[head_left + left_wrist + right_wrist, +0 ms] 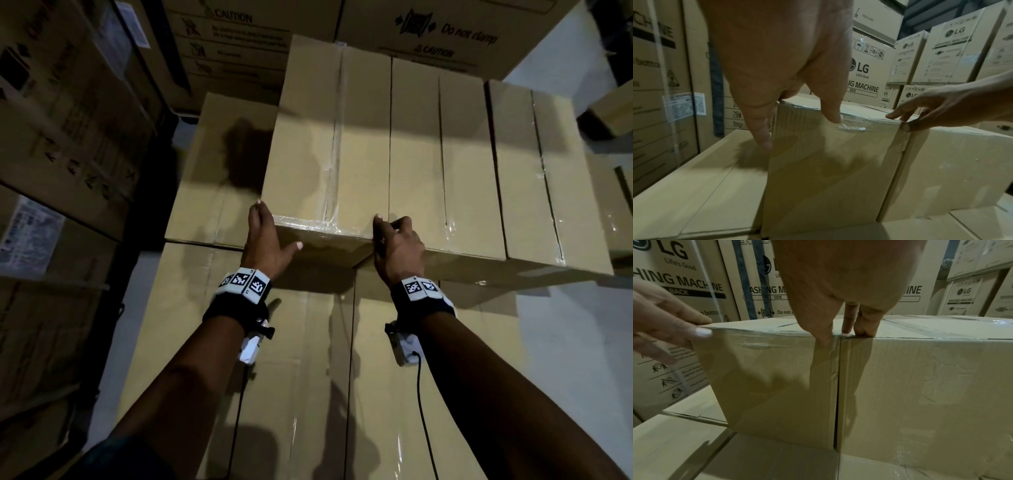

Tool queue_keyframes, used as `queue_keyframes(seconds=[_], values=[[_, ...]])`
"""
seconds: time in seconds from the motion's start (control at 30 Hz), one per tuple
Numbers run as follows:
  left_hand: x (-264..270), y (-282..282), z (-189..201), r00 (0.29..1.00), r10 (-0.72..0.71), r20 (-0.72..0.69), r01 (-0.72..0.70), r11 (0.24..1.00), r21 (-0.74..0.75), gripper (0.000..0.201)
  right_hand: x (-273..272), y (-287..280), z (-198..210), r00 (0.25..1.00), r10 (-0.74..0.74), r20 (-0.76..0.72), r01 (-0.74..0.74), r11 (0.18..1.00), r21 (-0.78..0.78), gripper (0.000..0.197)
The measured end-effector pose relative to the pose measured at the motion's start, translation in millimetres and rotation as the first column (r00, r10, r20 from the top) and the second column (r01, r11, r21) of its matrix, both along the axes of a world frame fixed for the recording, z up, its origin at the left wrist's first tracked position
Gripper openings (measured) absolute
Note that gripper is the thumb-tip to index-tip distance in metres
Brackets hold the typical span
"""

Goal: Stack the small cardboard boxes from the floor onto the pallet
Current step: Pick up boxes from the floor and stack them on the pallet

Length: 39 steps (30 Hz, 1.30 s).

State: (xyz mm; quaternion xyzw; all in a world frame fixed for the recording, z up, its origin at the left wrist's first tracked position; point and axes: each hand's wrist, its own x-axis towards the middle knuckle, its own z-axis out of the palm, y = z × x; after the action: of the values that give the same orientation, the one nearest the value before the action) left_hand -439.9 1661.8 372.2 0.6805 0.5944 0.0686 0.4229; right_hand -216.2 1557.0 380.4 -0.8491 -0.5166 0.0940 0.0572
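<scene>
A small taped cardboard box sits on top of the stack, at the left end of a row of like boxes. My left hand is at its near left corner, with straight fingers down the left side and the thumb on the front face. My right hand is at the near right corner, by the seam with the neighbouring box. Its curled fingers rest on the top edge and its thumb presses the front face. The pallet is hidden.
A lower box lies left of the held one, and larger cartons carry the row. Tall printed washing-machine cartons stand close on the left and behind. Pale floor shows at the right.
</scene>
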Motion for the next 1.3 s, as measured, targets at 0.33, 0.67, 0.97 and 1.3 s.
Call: queue_keyframes(seconds=[0.33,0.67,0.97,1.3], values=[[-30.2,-73.0,27.6,0.999,-0.003,0.049,0.003,1.000,-0.011,0.093,5.8,-1.5,35.6,0.967,-0.021,-0.253,-0.008,0.994,-0.111,0.060],[-106.9,-181.4,113.3,0.970,-0.118,0.214,0.131,0.990,-0.049,0.073,-138.3,-152.5,93.3,0.823,-0.052,-0.565,0.244,0.931,0.271,0.052],[-151.6,-238.9,231.0,0.841,-0.299,0.452,0.286,0.953,0.099,0.057,-219.8,-272.8,213.8,0.774,-0.096,-0.625,0.392,0.848,0.356,0.052],[-117.2,-298.6,340.5,0.606,-0.599,0.524,0.502,0.799,0.332,0.046,-215.0,-376.6,322.1,0.840,-0.130,-0.526,0.467,0.668,0.580,0.050]])
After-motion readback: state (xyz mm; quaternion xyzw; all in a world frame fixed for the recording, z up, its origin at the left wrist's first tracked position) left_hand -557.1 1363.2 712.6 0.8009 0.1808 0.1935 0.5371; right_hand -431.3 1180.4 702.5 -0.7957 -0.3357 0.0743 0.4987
